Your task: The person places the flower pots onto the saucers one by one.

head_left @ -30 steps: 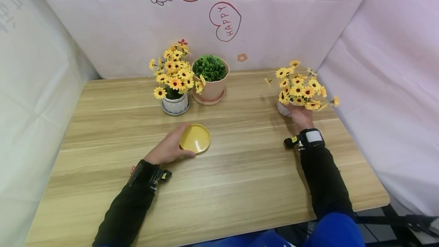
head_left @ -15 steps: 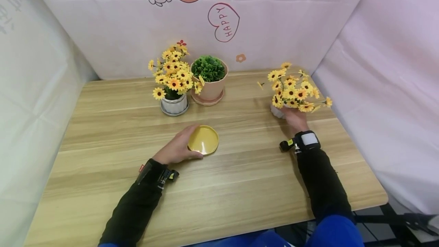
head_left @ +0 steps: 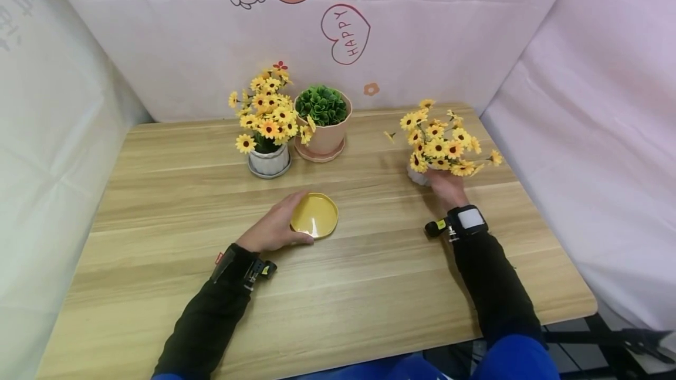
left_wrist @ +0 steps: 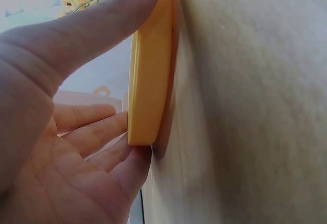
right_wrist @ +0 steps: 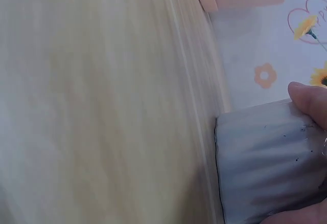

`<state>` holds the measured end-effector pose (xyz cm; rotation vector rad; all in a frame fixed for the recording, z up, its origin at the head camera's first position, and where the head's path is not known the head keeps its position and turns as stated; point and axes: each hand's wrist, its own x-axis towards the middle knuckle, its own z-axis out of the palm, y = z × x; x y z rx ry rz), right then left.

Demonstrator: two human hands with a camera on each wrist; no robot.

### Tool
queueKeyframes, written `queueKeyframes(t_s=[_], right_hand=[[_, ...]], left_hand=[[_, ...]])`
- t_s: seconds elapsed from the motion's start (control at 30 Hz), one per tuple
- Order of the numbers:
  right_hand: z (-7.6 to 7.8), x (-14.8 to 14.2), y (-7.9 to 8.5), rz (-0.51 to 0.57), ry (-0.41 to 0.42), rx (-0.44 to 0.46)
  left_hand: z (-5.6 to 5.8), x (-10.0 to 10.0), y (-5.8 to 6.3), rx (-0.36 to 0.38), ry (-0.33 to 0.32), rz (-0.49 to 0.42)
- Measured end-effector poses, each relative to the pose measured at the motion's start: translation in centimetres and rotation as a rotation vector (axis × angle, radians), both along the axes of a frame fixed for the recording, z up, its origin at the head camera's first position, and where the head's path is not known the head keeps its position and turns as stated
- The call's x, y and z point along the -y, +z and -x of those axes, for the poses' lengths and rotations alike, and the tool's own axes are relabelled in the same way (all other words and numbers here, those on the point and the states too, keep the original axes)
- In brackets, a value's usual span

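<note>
My left hand (head_left: 277, 226) holds a round yellow saucer (head_left: 315, 216) by its left edge, thumb on the near side and fingers on the far side. In the left wrist view the saucer (left_wrist: 149, 75) is seen edge-on, close to the wood. My right hand (head_left: 449, 188) grips a whitish flowerpot (head_left: 417, 177) below its bunch of yellow daisy-like flowers (head_left: 437, 146). The right wrist view has the ribbed pot (right_wrist: 265, 157) between thumb and fingers, its base right at the tabletop. The flowers hide much of the pot in the head view.
A second pot of yellow flowers (head_left: 268, 111) stands on a grey saucer (head_left: 270, 176) at the back. Beside it, a pink pot (head_left: 328, 137) with a green leafy plant (head_left: 321, 105) sits on a pink saucer (head_left: 320, 156). A printed white cloth (head_left: 422, 46) hangs behind the wooden table (head_left: 369, 286).
My left hand has slid the saucer a little to the right, then stayed nearly still. My right hand has moved left with the pot of yellow flowers.
</note>
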<state>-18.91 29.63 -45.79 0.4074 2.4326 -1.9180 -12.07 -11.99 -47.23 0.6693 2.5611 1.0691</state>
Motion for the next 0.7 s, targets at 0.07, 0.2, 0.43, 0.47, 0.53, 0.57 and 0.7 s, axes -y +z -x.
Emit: queueKeyframes(t_s=[0.07, 0.2, 0.43, 0.47, 0.53, 0.57, 0.7], right_hand=[[0.0, 0.0, -0.5, -0.020, 0.001, 0.046], [-0.2, 0.4, -0.8, -0.047, 0.012, 0.126], [-0.8, 1.3, -0.6, -0.116, 0.091, 0.186], [-0.9, 1.3, -0.6, -0.115, 0.099, 0.193], [-1.1, 1.6, -0.5, -0.122, 0.120, 0.202], [-1.2, 1.6, -0.5, -0.138, 0.132, 0.214], [-1.5, 2.1, -0.5, -0.132, 0.152, 0.235]], left_hand=[[0.0, -0.1, 0.1, 0.002, -0.001, 0.001], [0.0, -0.1, 0.1, 0.004, 0.001, 0.004], [0.0, 0.0, 0.0, 0.003, 0.001, 0.004], [0.0, 0.0, 0.0, 0.003, 0.002, 0.004], [0.0, 0.0, -0.1, -0.004, 0.000, 0.007], [0.1, 0.0, -0.2, -0.002, 0.000, 0.006], [0.1, 0.1, -0.2, -0.011, -0.007, -0.002]])
